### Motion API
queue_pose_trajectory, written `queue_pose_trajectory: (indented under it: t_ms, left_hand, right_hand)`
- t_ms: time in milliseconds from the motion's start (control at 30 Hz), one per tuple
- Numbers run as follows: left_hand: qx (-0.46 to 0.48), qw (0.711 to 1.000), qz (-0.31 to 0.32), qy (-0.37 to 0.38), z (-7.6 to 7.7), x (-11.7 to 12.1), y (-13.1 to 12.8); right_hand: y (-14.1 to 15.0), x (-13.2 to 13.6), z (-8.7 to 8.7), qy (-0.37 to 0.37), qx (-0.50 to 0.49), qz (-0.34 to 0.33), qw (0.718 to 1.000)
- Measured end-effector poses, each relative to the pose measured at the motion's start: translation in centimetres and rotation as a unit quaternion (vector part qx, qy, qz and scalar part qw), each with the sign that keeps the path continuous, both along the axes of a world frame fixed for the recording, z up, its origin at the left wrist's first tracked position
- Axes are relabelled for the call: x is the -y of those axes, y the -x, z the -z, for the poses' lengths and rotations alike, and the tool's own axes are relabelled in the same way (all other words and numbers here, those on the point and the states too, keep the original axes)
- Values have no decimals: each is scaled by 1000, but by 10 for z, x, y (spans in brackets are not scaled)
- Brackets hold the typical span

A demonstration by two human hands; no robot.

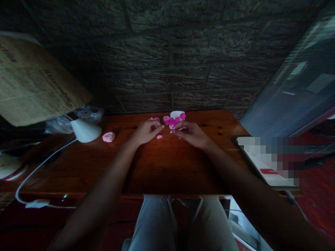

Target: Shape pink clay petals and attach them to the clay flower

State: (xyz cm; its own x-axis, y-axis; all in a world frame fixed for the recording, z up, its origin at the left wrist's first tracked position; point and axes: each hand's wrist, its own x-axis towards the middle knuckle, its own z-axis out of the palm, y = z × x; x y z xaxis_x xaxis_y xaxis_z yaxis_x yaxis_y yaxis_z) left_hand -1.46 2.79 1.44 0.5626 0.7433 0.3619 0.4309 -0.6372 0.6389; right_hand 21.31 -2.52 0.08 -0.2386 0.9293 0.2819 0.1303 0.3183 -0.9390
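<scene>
My left hand [148,132] is over the wooden table, thumb and fingertips drawn together; anything between them is too small to make out. Opposite it, my right hand [193,135] is curled, with a small pale pink piece of clay [171,131] at its fingertips. Behind the right fingers is a white card or pad [178,114] bearing bright magenta clay shapes [172,121], one of them round. A pink clay lump [166,120] sits left of the card, and another pink piece [154,119] is partly behind my left hand. Between the hands lies a small pink scrap [159,136].
A larger pale pink lump [108,137] lies left, near the white lamp base [86,130] and its newsprint-patterned shade [39,80]. The lamp's cord [39,166] runs over the table [172,170]. A partly pixelated flat object [269,164] is at the right edge. A stone-patterned wall stands behind.
</scene>
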Motion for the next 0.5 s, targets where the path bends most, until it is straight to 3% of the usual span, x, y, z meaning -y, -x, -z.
queue_pose_trajectory:
  t_ms: [100, 267, 400, 500]
  left_hand:
    - [-43, 999, 3, -11, -2, -6, 14]
    - [-119, 988, 56, 77, 2, -12, 25]
    - [-98, 987, 94, 91, 7, -13, 24]
    - [-63, 993, 85, 60, 9, -11, 17]
  right_hand:
    - [-4, 2, -1, -13, 87, -48, 995]
    - [-5, 8, -3, 6, 250, -85, 965]
    - [-4, 11, -7, -7, 332, -71, 940]
    - [-5, 10, -8, -24, 329, -67, 942]
